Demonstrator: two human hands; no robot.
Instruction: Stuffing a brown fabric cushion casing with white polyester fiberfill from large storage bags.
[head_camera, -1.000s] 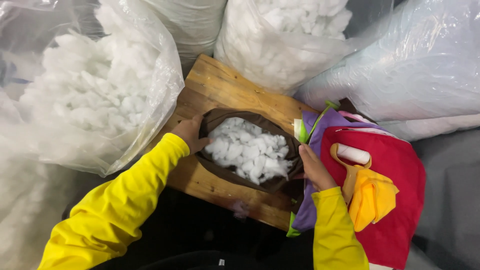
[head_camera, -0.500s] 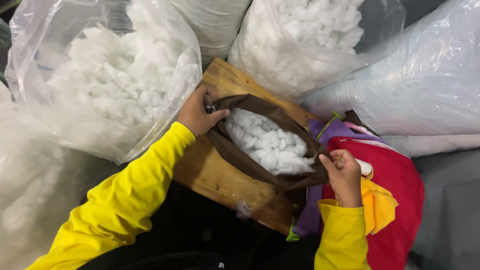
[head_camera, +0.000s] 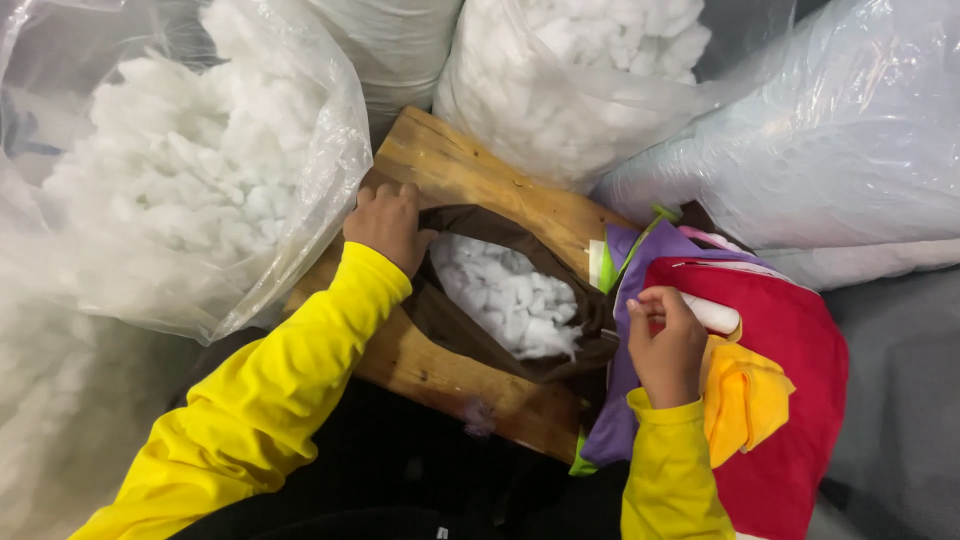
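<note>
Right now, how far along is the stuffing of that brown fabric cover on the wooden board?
Done: the brown fabric cover already holds a mound of white fibre stuffing. In hand: the left hand grips its far edge and the right hand pinches its near edge, holding it open on the wooden board. Left: the opening is not closed, and the pile of coloured fabric pieces beside it looks flat and unfilled.

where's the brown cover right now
In the head view, the brown cover lies mid-frame on the wooden board, stuffed with white filling, held between the left hand and right hand.
</note>
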